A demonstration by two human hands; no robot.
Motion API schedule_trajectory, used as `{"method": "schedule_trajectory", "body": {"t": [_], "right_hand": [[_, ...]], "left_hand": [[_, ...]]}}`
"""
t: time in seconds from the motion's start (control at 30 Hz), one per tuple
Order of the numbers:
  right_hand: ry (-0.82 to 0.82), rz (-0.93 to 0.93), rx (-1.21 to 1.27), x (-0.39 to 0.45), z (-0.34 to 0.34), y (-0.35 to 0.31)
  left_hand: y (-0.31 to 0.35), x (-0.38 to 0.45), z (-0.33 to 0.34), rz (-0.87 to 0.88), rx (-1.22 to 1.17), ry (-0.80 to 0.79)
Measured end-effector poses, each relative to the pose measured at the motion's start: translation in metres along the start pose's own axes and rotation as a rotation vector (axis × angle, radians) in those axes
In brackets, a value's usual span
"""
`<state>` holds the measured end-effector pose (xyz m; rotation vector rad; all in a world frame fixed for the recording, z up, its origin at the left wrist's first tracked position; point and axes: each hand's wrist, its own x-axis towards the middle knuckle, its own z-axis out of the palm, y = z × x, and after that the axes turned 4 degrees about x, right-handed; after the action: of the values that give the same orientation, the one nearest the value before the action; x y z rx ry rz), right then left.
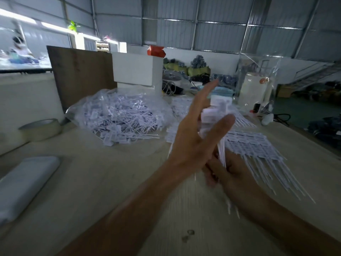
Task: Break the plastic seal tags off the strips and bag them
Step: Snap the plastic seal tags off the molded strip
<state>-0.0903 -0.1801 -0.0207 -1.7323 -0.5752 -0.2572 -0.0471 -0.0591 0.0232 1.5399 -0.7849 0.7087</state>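
Observation:
A bundle of white seal tags (pixel 215 112) stands upright between my hands above the table. My right hand (pixel 234 177) grips the bundle's thin tails from below. My left hand (pixel 195 133) is held against the tag heads with straight fingers and the thumb stretched out in front of them. A clear plastic bag (pixel 120 115) heaped with loose tags lies at the centre left. Flat strips of joined tags (pixel 254 146) are fanned out on the table to the right, partly hidden by my hands.
A tape roll (pixel 41 129) and a pale flat packet (pixel 24 183) lie at the left. A brown board (pixel 79 74) and white foam boxes (pixel 138 69) stand behind the bag. Clutter and an upright clear bag (pixel 258 84) fill the back right.

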Motion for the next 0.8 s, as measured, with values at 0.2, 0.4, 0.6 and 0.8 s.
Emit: {"method": "schedule_trajectory", "body": {"t": [0.2, 0.4, 0.6, 0.8], "right_hand": [[-0.005, 0.119, 0.101, 0.005, 0.011, 0.001], [-0.031, 0.357, -0.053, 0.005, 0.022, 0.004], [-0.096, 0.479, 0.122, 0.054, 0.036, -0.015], [-0.229, 0.655, 0.336, 0.119, 0.086, -0.015]], "left_hand": [[-0.009, 0.012, -0.023, 0.054, 0.04, 0.298], [-0.086, 0.028, -0.107, -0.315, 1.046, 0.368], [-0.149, 0.048, -0.189, -0.29, 1.853, -0.134], [-0.166, 0.082, -0.215, -0.179, 1.854, -0.153]]}}
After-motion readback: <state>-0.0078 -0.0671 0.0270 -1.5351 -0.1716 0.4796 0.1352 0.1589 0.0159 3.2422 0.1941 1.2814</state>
